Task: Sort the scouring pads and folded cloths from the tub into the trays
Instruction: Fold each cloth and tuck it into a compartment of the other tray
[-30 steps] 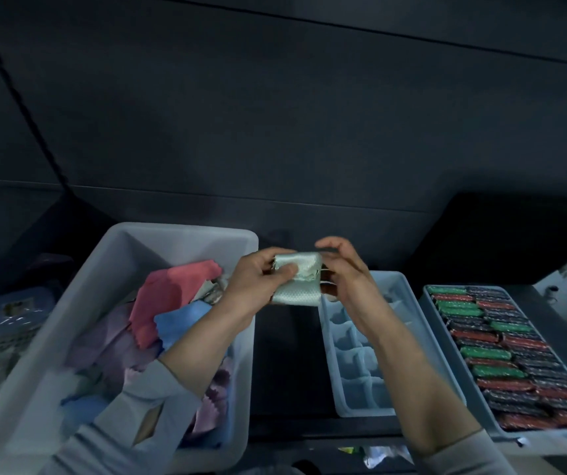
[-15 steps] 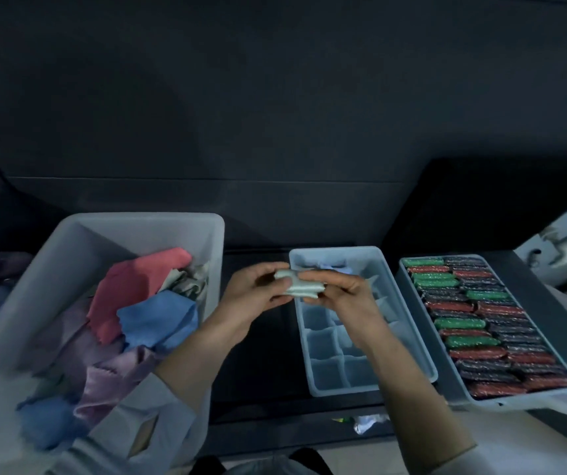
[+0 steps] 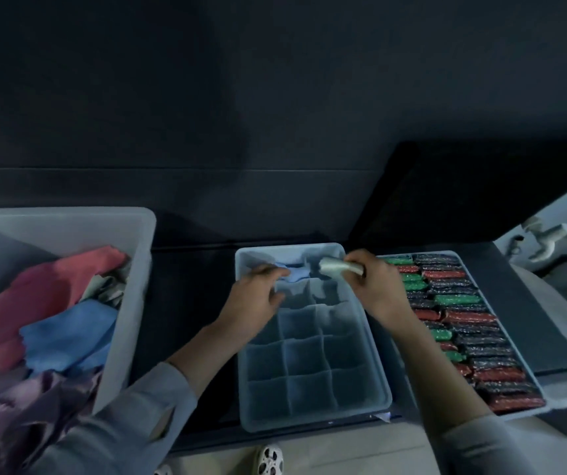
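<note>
A pale tub [image 3: 139, 269] at the left holds loose cloths: red [image 3: 45, 293], blue [image 3: 69, 334] and lilac ones. In the middle lies a light blue divided tray [image 3: 312, 416]; a folded blue cloth [image 3: 297, 273] sits in one of its far compartments. My right hand [image 3: 374, 286] pinches a folded pale green cloth [image 3: 335, 267] over the tray's far right corner. My left hand [image 3: 254, 299] hovers over the tray's far left, fingers loosely curled, fingertips at the blue cloth. A second tray [image 3: 515, 323] at the right is packed with red, green and dark scouring pads [image 3: 460, 313].
A dark wall stands close behind the trays. A white surface with a tap-like fitting [image 3: 546, 238] lies at the far right. A pale floor and a shoe [image 3: 268, 461] show below the front edge of the dark table.
Both hands held the green cloth together between tub and tray. Now only my right hand holds it, moved right over the tray's far corner; my left hand has let go.
</note>
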The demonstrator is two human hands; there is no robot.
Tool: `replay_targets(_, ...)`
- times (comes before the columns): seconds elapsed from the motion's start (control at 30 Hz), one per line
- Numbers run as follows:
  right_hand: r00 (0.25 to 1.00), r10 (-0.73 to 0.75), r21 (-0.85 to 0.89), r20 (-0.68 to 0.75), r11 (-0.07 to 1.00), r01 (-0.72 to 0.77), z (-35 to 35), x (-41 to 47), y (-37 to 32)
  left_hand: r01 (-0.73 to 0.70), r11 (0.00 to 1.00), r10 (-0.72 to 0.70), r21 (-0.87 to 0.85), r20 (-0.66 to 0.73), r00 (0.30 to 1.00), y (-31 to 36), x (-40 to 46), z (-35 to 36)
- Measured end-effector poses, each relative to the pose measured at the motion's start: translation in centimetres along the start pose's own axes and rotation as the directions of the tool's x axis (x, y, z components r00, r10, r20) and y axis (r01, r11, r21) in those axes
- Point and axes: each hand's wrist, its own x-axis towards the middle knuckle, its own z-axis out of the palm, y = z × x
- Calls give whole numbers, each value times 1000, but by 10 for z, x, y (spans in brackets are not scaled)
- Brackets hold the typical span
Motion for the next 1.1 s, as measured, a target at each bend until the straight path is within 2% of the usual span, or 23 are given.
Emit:
replay_targets(0.1, 993, -114, -100, -19, 989, 112, 12, 26, 1, -62, 986, 52, 157, 68, 996, -5, 28, 14)
replay_targets(0.23, 974, -226, -191, 30, 955, 227, 34, 45, 1, -59, 948, 8, 313, 161, 987, -21, 42, 28)
replay_targets(0.33, 963, -256, -275, 88, 923, 271, 47, 50, 3, -112, 932, 66, 344, 143, 988, -25, 43, 32)
replay_targets(0.47, 938, -278, -526, 208, 777, 347, 49, 52, -6, -109, 938, 71, 330, 124, 990, -24, 42, 31)
replay_targets(0.53, 931, -281, -571, 231, 736, 364, 49, 52, -18, -97, 941, 56, 324, 134, 989, -24, 42, 30)
replay_targets(0.67, 934, -156, -525, 321, 792, 313, 60, 47, -23, -98, 946, 60, 310, 130, 990, -26, 43, 32)
replay_targets(0.87, 951, -143, -476, 274, 839, 263, 64, 42, -22, -115, 955, 72, 274, 163, 984, -26, 43, 27)
replay_targets(0.93, 965, -171, -408, 198, 881, 240, 63, 33, -22, -124, 968, 86, 216, 179, 980, -27, 40, 17)
replay_targets(1.0, 977, -186, -335, 108, 918, 212, 61, 21, -27, -143, 974, 124, 173, 114, 986, -31, 31, 0)
replay_targets(1.1, 981, -196, -179, -4, 965, 192, 68, -4, -49, -151, 977, 163, 149, -66, 985, -38, 3, -38)
